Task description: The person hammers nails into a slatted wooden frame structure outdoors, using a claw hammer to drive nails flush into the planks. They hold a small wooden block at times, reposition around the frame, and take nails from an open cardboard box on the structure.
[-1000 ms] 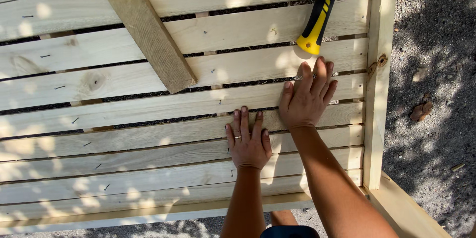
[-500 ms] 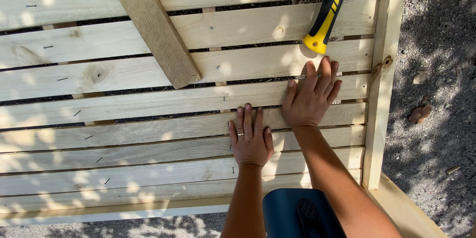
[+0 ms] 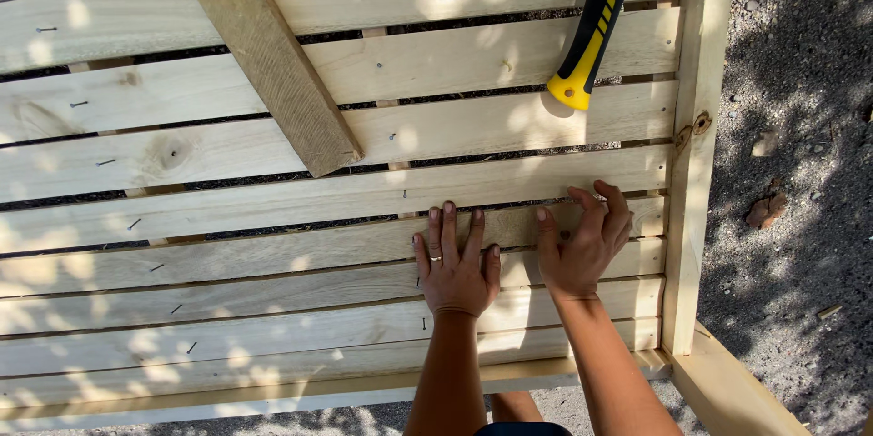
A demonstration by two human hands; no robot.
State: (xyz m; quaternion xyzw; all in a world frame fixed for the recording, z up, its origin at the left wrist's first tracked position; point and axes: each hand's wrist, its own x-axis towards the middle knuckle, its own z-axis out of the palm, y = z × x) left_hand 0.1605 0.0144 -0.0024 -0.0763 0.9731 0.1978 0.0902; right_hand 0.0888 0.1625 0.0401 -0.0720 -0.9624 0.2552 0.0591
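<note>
A frame of pale wooden slats point(image 3: 273, 200) lies flat on gravel, filling most of the head view. My left hand point(image 3: 455, 263) rests palm down on a slat in the lower middle, fingers spread, a ring on one finger. Just right of it my right hand point(image 3: 582, 240) lies flat on the same slat, its fingertips reaching the gap to the slat above. Neither hand holds anything. A hammer with a black and yellow handle point(image 3: 596, 27) lies on the slats above my right hand, its head out of view.
A loose, darker plank point(image 3: 268, 54) lies diagonally across the upper slats. An upright side rail point(image 3: 696, 145) bounds the slats on the right. Several nails stick out of the slats at the left. Grey gravel point(image 3: 800, 127) lies beyond the rail.
My right hand has drawn back down a slat and now sits level with my left hand. The left hand has stayed put.
</note>
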